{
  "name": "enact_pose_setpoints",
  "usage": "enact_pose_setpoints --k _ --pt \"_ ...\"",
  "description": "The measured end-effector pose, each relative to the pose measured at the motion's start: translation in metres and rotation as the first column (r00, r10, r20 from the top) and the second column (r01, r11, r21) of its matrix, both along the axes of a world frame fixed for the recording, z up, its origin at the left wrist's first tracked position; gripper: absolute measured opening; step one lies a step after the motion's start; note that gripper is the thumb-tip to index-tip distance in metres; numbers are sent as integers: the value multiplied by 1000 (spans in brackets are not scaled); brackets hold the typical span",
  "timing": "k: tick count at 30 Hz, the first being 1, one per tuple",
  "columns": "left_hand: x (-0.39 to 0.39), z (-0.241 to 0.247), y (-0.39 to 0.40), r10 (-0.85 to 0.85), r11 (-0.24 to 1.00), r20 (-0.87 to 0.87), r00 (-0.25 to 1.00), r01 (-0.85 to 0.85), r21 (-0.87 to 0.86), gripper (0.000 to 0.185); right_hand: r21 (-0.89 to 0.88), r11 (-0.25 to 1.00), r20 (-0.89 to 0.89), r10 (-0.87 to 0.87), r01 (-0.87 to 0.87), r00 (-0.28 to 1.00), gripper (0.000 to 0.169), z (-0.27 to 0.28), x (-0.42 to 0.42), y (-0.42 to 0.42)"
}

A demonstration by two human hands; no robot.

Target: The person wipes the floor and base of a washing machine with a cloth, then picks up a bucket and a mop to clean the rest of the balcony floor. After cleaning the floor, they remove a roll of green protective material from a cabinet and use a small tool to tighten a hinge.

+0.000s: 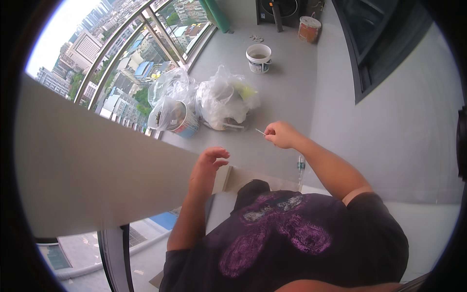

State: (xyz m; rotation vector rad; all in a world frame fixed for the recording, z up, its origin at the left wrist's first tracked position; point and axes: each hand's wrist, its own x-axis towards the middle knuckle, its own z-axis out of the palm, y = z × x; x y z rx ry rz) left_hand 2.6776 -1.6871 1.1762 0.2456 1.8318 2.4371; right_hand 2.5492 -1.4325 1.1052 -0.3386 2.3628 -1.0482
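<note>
Between thumb and fingers, my right hand (pixel 282 134) pinches a thin, light-coloured strip (pixel 260 131) that points up and to the left; its exact kind cannot be told. My left hand (pixel 211 160) is raised beside the wall end, fingers curved and apart, with nothing in it. Beyond both hands, a bulging clear plastic bag (pixel 222 96) sits on the grey floor. Left of it stands a bucket (pixel 186 122) partly covered by another clear plastic bag (pixel 173 85). Farther off is a white bucket (pixel 258 67) with greyish contents.
A metal railing (pixel 118 47) borders the balcony at left, beyond a broad pale wall (pixel 109 168). A plastic bottle (pixel 300 165) is near the right wall (pixel 386 153). An orange-and-white bucket (pixel 309 30) stands by a black appliance (pixel 279 11). A dark-framed window (pixel 359 65) is at upper right.
</note>
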Motion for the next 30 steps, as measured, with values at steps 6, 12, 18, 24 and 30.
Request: enact_pose_setpoints --k 6,12,18,24,30 --pt "-177 130 73 -233 949 -710 665 313 -18 55 410 912 -159 52 18 986 16 -81 -240 68" --pt "-408 147 98 -273 890 -921 279 437 -131 43 777 627 135 -74 -59 988 10 -182 -320 258" --pt "-598 133 176 -78 903 -891 448 410 127 45 717 615 514 -150 -327 845 8 -253 -310 389" --pt "-780 128 206 -65 938 -882 466 330 106 50 670 706 579 -303 -230 757 12 -275 -468 431" --pt "-926 139 189 -43 982 -828 559 175 67 61 730 622 414 -72 -284 907 17 -285 -797 454"
